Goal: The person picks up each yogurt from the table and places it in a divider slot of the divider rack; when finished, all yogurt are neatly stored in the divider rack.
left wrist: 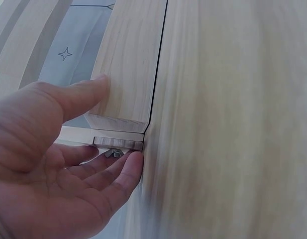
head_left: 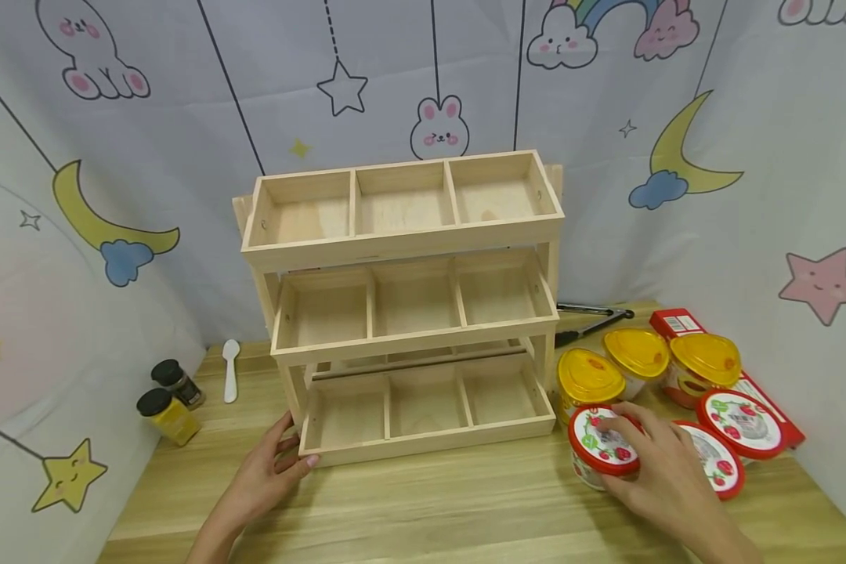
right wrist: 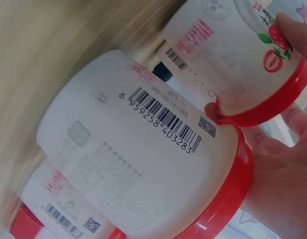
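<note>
A three-tier wooden rack point(head_left: 423, 341) stands in the middle of the table, each tier split into three bare compartments. My left hand point(head_left: 268, 474) grips the lower left corner of its bottom tier. In the left wrist view the thumb lies on the front board point(left wrist: 128, 64) and the fingers bend round the side, by a wing nut point(left wrist: 114, 153). At the right, my right hand point(head_left: 666, 474) holds a red-lidded tub point(head_left: 604, 439) printed with strawberries, thumb and fingers about its lid. Two more red-lidded tubs point(head_left: 742, 423) sit just beyond that hand.
Yellow-lidded tubs point(head_left: 592, 376) stand behind the red-lidded ones, near a red box point(head_left: 677, 321). Black-tipped tongs point(head_left: 592, 323) lie behind the rack. At the left are a white spoon point(head_left: 230, 372), a black-capped jar point(head_left: 176, 382) and a yellow bottle point(head_left: 171, 419). Printed cloth point(head_left: 395, 47) hangs around the table.
</note>
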The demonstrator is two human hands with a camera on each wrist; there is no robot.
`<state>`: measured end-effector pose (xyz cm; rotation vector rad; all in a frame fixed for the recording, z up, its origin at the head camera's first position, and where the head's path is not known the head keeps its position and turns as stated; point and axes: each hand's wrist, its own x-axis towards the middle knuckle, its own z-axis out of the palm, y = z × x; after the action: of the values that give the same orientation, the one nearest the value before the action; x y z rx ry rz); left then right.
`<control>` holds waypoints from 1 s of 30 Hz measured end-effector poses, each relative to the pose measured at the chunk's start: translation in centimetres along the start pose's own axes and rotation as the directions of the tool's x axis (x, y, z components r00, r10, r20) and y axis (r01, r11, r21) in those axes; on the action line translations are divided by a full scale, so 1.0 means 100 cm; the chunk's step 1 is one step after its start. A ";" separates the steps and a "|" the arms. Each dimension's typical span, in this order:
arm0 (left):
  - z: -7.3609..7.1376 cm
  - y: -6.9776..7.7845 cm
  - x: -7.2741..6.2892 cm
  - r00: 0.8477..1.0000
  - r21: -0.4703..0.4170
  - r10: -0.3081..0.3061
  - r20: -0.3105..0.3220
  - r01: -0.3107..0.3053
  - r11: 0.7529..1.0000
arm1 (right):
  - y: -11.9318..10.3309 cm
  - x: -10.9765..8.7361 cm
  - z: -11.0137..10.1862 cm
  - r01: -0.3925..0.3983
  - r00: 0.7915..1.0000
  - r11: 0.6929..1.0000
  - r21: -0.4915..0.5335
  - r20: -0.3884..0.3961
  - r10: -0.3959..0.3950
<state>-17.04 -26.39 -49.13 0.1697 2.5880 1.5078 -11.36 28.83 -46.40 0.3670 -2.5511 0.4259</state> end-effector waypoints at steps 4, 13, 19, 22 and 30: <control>0.000 0.000 0.001 1.000 -0.008 0.021 -0.008 -0.021 1.000 | 0.002 0.001 0.000 -0.005 0.999 0.999 0.044 -0.035 0.006; 0.000 0.002 0.000 0.999 -0.013 0.047 -0.001 -0.047 0.999 | 0.002 0.002 -0.007 -0.007 0.996 0.996 0.090 -0.084 0.015; 0.001 -0.002 -0.002 1.000 -0.025 0.011 0.012 -0.011 1.000 | -0.002 0.000 -0.012 -0.026 0.998 0.995 0.097 -0.052 0.031; 0.001 -0.002 -0.002 1.000 -0.031 0.010 0.015 -0.009 0.999 | -0.005 -0.001 -0.016 -0.022 0.999 0.995 0.096 -0.046 0.026; 0.002 -0.003 0.001 1.000 -0.027 0.017 0.005 -0.016 1.000 | -0.014 0.000 -0.026 -0.034 0.997 0.991 0.130 -0.066 0.043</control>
<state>-17.07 -26.31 -49.46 0.1920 2.5678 1.5444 -9.68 28.46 -44.02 0.3442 -2.4739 0.6093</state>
